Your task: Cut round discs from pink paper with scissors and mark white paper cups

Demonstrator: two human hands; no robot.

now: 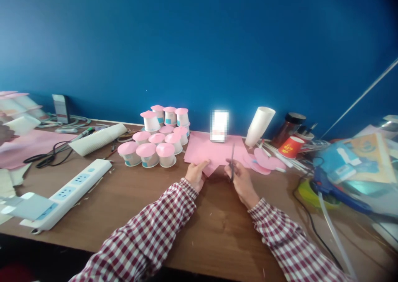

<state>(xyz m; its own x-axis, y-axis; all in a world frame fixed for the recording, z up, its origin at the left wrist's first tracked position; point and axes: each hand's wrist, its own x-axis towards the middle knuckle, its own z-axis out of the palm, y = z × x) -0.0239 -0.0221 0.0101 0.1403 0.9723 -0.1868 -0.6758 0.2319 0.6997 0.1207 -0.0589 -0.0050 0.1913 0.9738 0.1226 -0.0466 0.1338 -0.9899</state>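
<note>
Between the thumb and fingers of my left hand [196, 175] is a small piece of pink paper [211, 167], one corner pointing down toward me. My right hand [241, 178] grips a pair of scissors [232, 159], blades pointing up and away from me, a little to the right of the paper piece. Beyond both hands lie large pink paper sheets [199, 147] on the table. Cut pink paper rounds [264, 161] rest to the right of the sheets. Left of my hands stand several paper cups with pink paper tops [146, 153], some of them stacked.
A white power strip [74, 190] and a stack of white cups [99, 139] lie on the left. At the right are a leaning cup stack [260, 124], a red paper cup [290, 147], a dark jar [287, 128] and a blue glue gun [338, 193] with its cord. Another person's hand [4, 130] shows far left.
</note>
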